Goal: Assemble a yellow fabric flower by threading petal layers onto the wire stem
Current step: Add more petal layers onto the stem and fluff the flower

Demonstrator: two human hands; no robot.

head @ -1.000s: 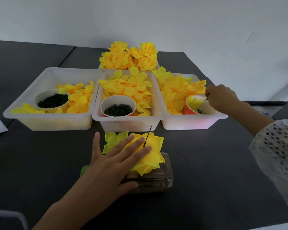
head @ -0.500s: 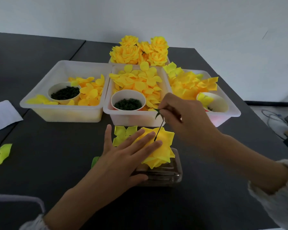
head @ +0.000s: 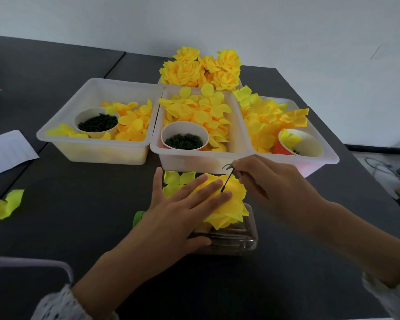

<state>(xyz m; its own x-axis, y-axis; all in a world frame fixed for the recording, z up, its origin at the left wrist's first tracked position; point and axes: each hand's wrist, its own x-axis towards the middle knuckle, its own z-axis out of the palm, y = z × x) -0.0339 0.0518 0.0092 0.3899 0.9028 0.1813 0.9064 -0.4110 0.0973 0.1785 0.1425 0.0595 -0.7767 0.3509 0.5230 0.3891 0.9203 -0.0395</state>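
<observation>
Petal layers (head: 229, 204) of yellow fabric are shown stacked on the wire stem (head: 226, 181), which rises through their centre above a clear plastic holder (head: 236, 239) on the dark bench (head: 79, 227), just in front of the middle tray (head: 194, 158). The stack is pressed flat by the left hand (head: 180, 211), its fingers straight and spread, so its grip is wide and holds nothing. A small green piece (head: 228, 166) is pinched at the stem's tip by the right hand (head: 270, 179), whose grip is narrow, thumb and fingertip closed on it. The step in hand is judged to be the threading of this piece onto the wire. For a clean result, the piece's hole should be lined up with the tip, the wire kept steady by downward pressure on the petals, and the piece slid down until seated against the top layer.
</observation>
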